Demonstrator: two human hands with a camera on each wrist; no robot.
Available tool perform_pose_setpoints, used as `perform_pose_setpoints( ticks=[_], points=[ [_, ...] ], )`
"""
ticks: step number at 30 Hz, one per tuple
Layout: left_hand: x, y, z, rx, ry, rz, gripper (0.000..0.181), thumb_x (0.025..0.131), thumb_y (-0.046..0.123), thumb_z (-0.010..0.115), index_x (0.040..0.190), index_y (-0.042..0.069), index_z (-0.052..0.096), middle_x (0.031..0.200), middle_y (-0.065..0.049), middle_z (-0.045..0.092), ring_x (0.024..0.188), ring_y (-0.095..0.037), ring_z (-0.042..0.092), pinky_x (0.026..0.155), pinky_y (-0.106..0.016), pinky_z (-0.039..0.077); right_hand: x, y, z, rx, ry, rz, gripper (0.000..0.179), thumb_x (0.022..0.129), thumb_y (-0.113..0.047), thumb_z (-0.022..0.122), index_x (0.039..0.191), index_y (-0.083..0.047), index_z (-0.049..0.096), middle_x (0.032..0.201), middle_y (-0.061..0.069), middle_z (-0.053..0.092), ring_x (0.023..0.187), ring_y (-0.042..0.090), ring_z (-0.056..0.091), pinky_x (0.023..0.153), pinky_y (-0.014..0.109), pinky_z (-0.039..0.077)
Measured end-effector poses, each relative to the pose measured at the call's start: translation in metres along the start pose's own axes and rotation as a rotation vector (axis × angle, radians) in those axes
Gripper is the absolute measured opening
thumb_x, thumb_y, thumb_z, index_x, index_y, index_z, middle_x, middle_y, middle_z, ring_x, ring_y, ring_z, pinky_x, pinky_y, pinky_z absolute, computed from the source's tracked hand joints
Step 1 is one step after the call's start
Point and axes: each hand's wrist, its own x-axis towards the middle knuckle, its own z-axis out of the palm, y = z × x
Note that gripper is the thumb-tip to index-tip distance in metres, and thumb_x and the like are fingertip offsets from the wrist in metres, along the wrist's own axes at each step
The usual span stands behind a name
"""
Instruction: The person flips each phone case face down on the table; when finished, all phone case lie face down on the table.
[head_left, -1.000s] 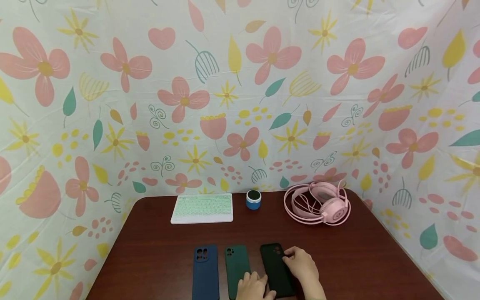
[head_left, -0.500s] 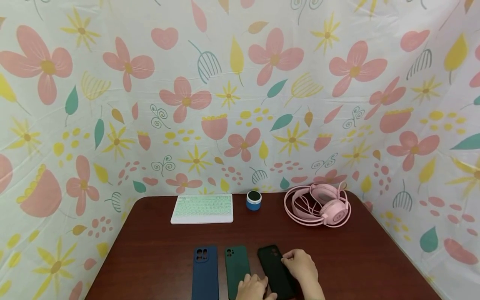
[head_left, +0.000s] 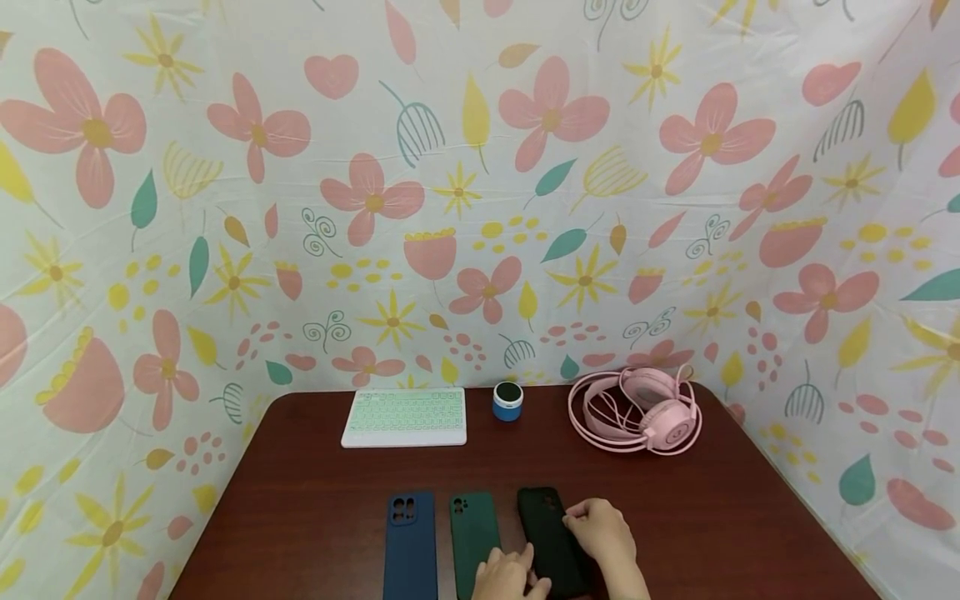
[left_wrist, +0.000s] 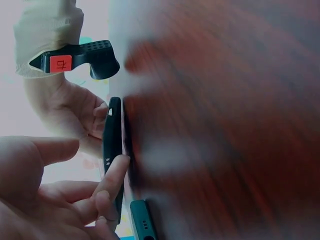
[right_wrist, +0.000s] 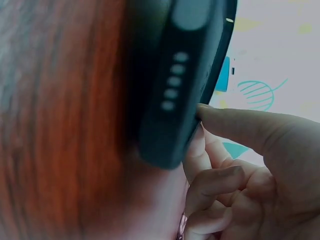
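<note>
A black phone case point(head_left: 550, 533) lies turned a little on the table, rightmost of three cases. My right hand point(head_left: 602, 529) pinches its upper right edge; the right wrist view shows the thumb point(right_wrist: 235, 122) on one face and the other fingers bent behind. At the opposite long edge is my left hand point(head_left: 510, 577). Its index finger point(left_wrist: 119, 170) reaches out straight and touches that edge in the left wrist view. Beneath the left hand, partly covered, is a dark green phone case point(head_left: 474, 529). A blue phone case point(head_left: 411, 554) lies left of it, its lower end out of frame.
At the back of the brown table point(head_left: 315, 500) are a white keyboard point(head_left: 405, 417) with green keys, a small blue and white cylinder point(head_left: 507, 402) with a dark top, and pink headphones point(head_left: 637, 408) with a coiled cable. A flowered cloth point(head_left: 480, 200) hangs behind.
The black case's top end has shifted slightly left, then a touch back right. My left index finger now reaches a little higher along its edge. The right hand keeps its pinch.
</note>
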Motion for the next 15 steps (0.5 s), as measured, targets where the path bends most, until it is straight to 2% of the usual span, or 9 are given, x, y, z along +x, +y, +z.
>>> perform_pose_setpoints(
  ticks=[8,15],
  points=[
    [-0.0014,0.0015,-0.0026,-0.057,0.050,0.018,0.056,0.092,0.040,0.063,0.130,-0.001,0.059,0.068,0.008,0.045,0.067,-0.016,0.035,0.063,-0.035,0.027,0.0007,-0.0013,0.0009,0.012,-0.003,-0.009,0.009,0.083,-0.022,0.074,0.087,-0.013,0.074,0.090,0.006,0.067,0.077,0.024,0.062,0.065,0.048,0.048],
    [-0.0032,0.0048,-0.0074,-0.024,0.113,0.030,0.053,0.090,0.035,0.066,0.130,0.001,0.060,0.067,0.009,0.042,0.067,-0.015,0.035,0.061,-0.032,0.025,0.0013,-0.0036,0.0030,0.033,-0.003,-0.024,0.010,0.083,-0.022,0.074,0.088,-0.012,0.074,0.086,0.003,0.066,0.075,0.020,0.060,0.064,0.045,0.048]
  ],
)
